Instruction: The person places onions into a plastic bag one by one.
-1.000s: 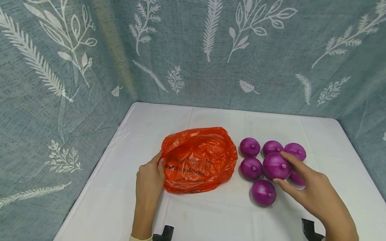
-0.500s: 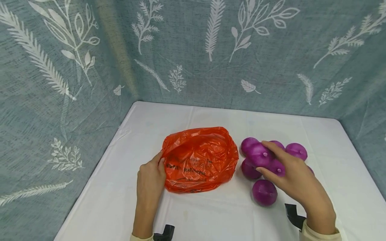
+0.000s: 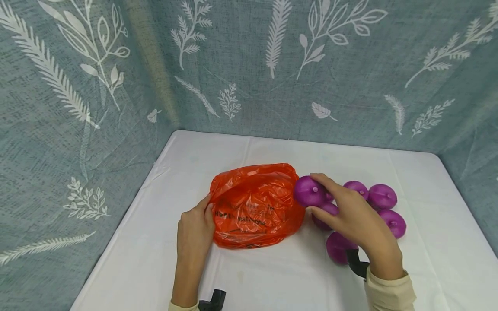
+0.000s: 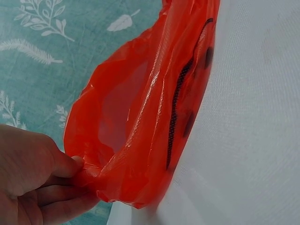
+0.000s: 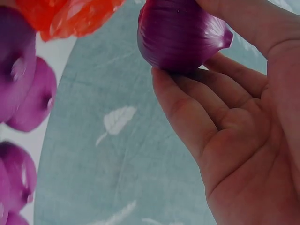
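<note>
My left hand (image 3: 196, 226) pinches the left edge of an orange-red plastic bag (image 3: 249, 207) that stands with its mouth gaping. In the left wrist view, thumb and fingers squeeze the bag's rim (image 4: 89, 171). My right hand (image 3: 354, 211) holds a purple onion (image 3: 308, 191) between thumb and fingertips, and the onion overlaps the bag's right rim in the head view. Up close, the right wrist view shows the held onion's (image 5: 183, 37) papery skin and pointed tip, with the fingers under it. Parts of two onions lie hidden behind the right hand.
More onions lie right of the bag, among them one at the back right (image 3: 382, 197), one beside the right wrist (image 3: 393, 223) and one nearer the front (image 3: 338, 247). A white cloth covers the table (image 3: 272, 280). Leaf-patterned teal curtains (image 3: 249, 99) stand behind and left.
The right hand has carried the onion left from over the other onions to the bag's right rim. The left hand keeps its hold on the bag with little movement.
</note>
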A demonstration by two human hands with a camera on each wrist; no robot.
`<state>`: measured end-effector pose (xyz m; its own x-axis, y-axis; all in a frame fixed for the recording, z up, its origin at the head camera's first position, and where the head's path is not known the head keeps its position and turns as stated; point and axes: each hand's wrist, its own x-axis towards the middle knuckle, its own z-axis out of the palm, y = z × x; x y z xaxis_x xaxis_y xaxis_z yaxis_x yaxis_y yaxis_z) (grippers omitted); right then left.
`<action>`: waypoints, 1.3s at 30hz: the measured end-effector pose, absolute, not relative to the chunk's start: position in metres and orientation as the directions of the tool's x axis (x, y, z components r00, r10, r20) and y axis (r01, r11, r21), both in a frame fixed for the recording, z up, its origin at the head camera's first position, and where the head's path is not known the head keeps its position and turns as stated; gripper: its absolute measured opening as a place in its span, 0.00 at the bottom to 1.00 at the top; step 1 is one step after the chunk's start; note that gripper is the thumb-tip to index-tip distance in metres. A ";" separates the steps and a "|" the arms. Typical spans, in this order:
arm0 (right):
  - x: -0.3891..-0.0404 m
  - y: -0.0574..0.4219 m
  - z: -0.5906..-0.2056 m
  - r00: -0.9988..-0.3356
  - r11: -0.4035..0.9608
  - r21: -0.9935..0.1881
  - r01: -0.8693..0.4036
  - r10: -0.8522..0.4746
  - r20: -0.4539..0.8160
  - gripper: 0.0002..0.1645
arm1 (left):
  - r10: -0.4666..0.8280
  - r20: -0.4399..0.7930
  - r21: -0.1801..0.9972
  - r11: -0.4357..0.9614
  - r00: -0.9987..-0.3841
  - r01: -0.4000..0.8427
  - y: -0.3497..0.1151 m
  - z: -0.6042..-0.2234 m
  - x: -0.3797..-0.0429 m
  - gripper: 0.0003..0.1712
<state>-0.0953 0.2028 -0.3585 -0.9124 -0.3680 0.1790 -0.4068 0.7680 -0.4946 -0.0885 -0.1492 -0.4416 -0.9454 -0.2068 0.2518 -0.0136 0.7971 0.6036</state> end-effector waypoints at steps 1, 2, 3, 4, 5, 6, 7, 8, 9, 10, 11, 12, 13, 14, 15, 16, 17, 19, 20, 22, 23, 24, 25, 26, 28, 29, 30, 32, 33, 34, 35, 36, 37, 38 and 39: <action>-0.097 0.200 -0.359 -0.910 0.763 -0.499 -0.412 -0.375 0.178 0.43 | -0.207 0.253 0.603 0.798 -0.945 -0.013 -0.149 -0.442 -0.089 0.20; -0.099 0.198 -0.359 -0.908 0.759 -0.502 -0.415 -0.379 0.177 0.43 | -0.206 0.255 0.602 0.798 -0.945 -0.012 -0.150 -0.442 -0.088 0.20; -0.100 0.195 -0.359 -0.905 0.755 -0.502 -0.422 -0.384 0.182 0.43 | -0.206 0.258 0.601 0.799 -0.944 -0.010 -0.150 -0.442 -0.088 0.20; -0.102 0.192 -0.360 -0.903 0.752 -0.502 -0.426 -0.388 0.185 0.43 | -0.205 0.260 0.601 0.800 -0.944 -0.008 -0.150 -0.442 -0.088 0.20; -0.104 0.189 -0.360 -0.901 0.750 -0.503 -0.430 -0.394 0.184 0.44 | -0.205 0.262 0.601 0.799 -0.943 -0.007 -0.150 -0.442 -0.088 0.20; -0.106 0.186 -0.360 -0.899 0.749 -0.501 -0.434 -0.400 0.180 0.44 | -0.204 0.264 0.601 0.799 -0.943 -0.005 -0.150 -0.442 -0.088 0.20; -0.108 0.183 -0.361 -0.895 0.745 -0.500 -0.440 -0.409 0.179 0.44 | -0.204 0.265 0.602 0.799 -0.942 -0.004 -0.150 -0.442 -0.088 0.20; -0.110 0.179 -0.362 -0.892 0.742 -0.501 -0.445 -0.416 0.176 0.44 | -0.204 0.266 0.602 0.799 -0.942 -0.003 -0.150 -0.442 -0.088 0.20; -0.111 0.176 -0.363 -0.889 0.739 -0.502 -0.449 -0.423 0.173 0.44 | -0.203 0.266 0.602 0.799 -0.942 -0.002 -0.150 -0.442 -0.088 0.20; -0.113 0.173 -0.364 -0.888 0.735 -0.507 -0.451 -0.428 0.169 0.44 | -0.204 0.267 0.602 0.799 -0.942 -0.002 -0.151 -0.442 -0.088 0.20; -0.115 0.169 -0.365 -0.885 0.729 -0.513 -0.454 -0.435 0.166 0.45 | -0.203 0.267 0.602 0.799 -0.942 -0.001 -0.151 -0.442 -0.087 0.20; -0.116 0.166 -0.365 -0.885 0.725 -0.521 -0.451 -0.438 0.157 0.45 | -0.203 0.269 0.601 0.799 -0.942 -0.001 -0.151 -0.442 -0.087 0.20; -0.118 0.163 -0.366 -0.886 0.721 -0.530 -0.446 -0.440 0.146 0.46 | -0.203 0.270 0.601 0.799 -0.941 0.000 -0.151 -0.441 -0.087 0.20; -0.119 0.159 -0.367 -0.889 0.722 -0.536 -0.437 -0.439 0.134 0.47 | -0.204 0.270 0.601 0.800 -0.941 -0.001 -0.151 -0.441 -0.087 0.20; -0.120 0.156 -0.367 -0.892 0.725 -0.540 -0.428 -0.436 0.122 0.47 | -0.205 0.273 0.601 0.799 -0.940 0.000 -0.151 -0.441 -0.087 0.20; -0.121 0.152 -0.368 -0.894 0.727 -0.545 -0.419 -0.435 0.107 0.47 | -0.207 0.273 0.602 0.798 -0.939 -0.001 -0.151 -0.441 -0.087 0.20; -0.123 0.149 -0.369 -0.895 0.729 -0.548 -0.410 -0.436 0.090 0.47 | -0.208 0.274 0.602 0.798 -0.939 0.000 -0.151 -0.440 -0.087 0.20; -0.126 0.140 -0.372 -0.894 0.730 -0.551 -0.404 -0.442 0.070 0.47 | -0.207 0.280 0.601 0.799 -0.937 0.004 -0.152 -0.441 -0.087 0.20; -0.127 0.136 -0.373 -0.892 0.729 -0.552 -0.406 -0.446 0.067 0.47 | -0.206 0.284 0.600 0.800 -0.937 0.006 -0.152 -0.441 -0.087 0.20; -0.131 0.127 -0.377 -0.885 0.717 -0.559 -0.417 -0.461 0.070 0.46 | -0.205 0.293 0.600 0.800 -0.934 0.013 -0.152 -0.441 -0.087 0.20; -0.133 0.122 -0.379 -0.879 0.710 -0.559 -0.427 -0.471 0.074 0.46 | -0.205 0.299 0.598 0.801 -0.932 0.016 -0.152 -0.441 -0.087 0.19; -0.135 0.118 -0.381 -0.874 0.705 -0.557 -0.438 -0.479 0.081 0.45 | -0.205 0.303 0.597 0.802 -0.930 0.018 -0.152 -0.441 -0.087 0.19; -0.137 0.114 -0.383 -0.870 0.701 -0.555 -0.449 -0.486 0.090 0.45 | -0.206 0.305 0.597 0.802 -0.930 0.018 -0.152 -0.441 -0.087 0.19; -0.138 0.110 -0.385 -0.868 0.699 -0.554 -0.451 -0.488 0.092 0.45 | -0.207 0.307 0.597 0.802 -0.929 0.019 -0.151 -0.441 -0.087 0.19; -0.142 0.102 -0.389 -0.868 0.698 -0.557 -0.450 -0.489 0.088 0.45 | -0.207 0.306 0.598 0.802 -0.929 0.018 -0.151 -0.441 -0.086 0.19; -0.143 0.099 -0.391 -0.870 0.701 -0.557 -0.445 -0.486 0.082 0.46 | -0.207 0.304 0.598 0.801 -0.930 0.017 -0.151 -0.441 -0.086 0.19; -0.144 0.096 -0.392 -0.873 0.705 -0.558 -0.438 -0.482 0.077 0.46 | -0.206 0.302 0.598 0.801 -0.931 0.017 -0.151 -0.441 -0.086 0.20; -0.147 0.090 -0.396 -0.879 0.713 -0.558 -0.425 -0.473 0.064 0.46 | -0.206 0.299 0.598 0.802 -0.932 0.015 -0.150 -0.442 -0.086 0.19; -0.148 0.088 -0.398 -0.880 0.714 -0.561 -0.420 -0.471 0.060 0.46 | -0.206 0.299 0.596 0.803 -0.932 0.014 -0.150 -0.442 -0.086 0.19; -0.150 0.086 -0.400 -0.881 0.716 -0.560 -0.417 -0.469 0.057 0.46 | -0.207 0.299 0.595 0.804 -0.932 0.013 -0.150 -0.442 -0.086 0.19; -0.151 0.084 -0.402 -0.883 0.719 -0.558 -0.414 -0.467 0.054 0.45 | -0.206 0.299 0.595 0.804 -0.932 0.013 -0.150 -0.442 -0.086 0.20; -0.152 0.082 -0.403 -0.883 0.718 -0.560 -0.413 -0.466 0.053 0.45 | -0.206 0.301 0.593 0.805 -0.931 0.013 -0.150 -0.442 -0.086 0.20; -0.153 0.081 -0.405 -0.884 0.720 -0.561 -0.410 -0.464 0.050 0.45 | -0.206 0.301 0.593 0.805 -0.931 0.014 -0.150 -0.442 -0.086 0.20; -0.155 0.079 -0.406 -0.885 0.720 -0.564 -0.405 -0.462 0.045 0.45 | -0.206 0.301 0.592 0.806 -0.931 0.013 -0.150 -0.442 -0.086 0.20; -0.156 0.077 -0.407 -0.886 0.720 -0.566 -0.402 -0.462 0.042 0.45 | -0.205 0.301 0.593 0.805 -0.931 0.014 -0.150 -0.442 -0.086 0.20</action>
<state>-0.1558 0.0775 -0.4072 -0.8860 -0.4617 0.0422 -0.4021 0.7200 -0.5657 -0.0864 -0.1502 -0.4424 -0.9313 -0.2053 0.3008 0.0139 0.8054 0.5926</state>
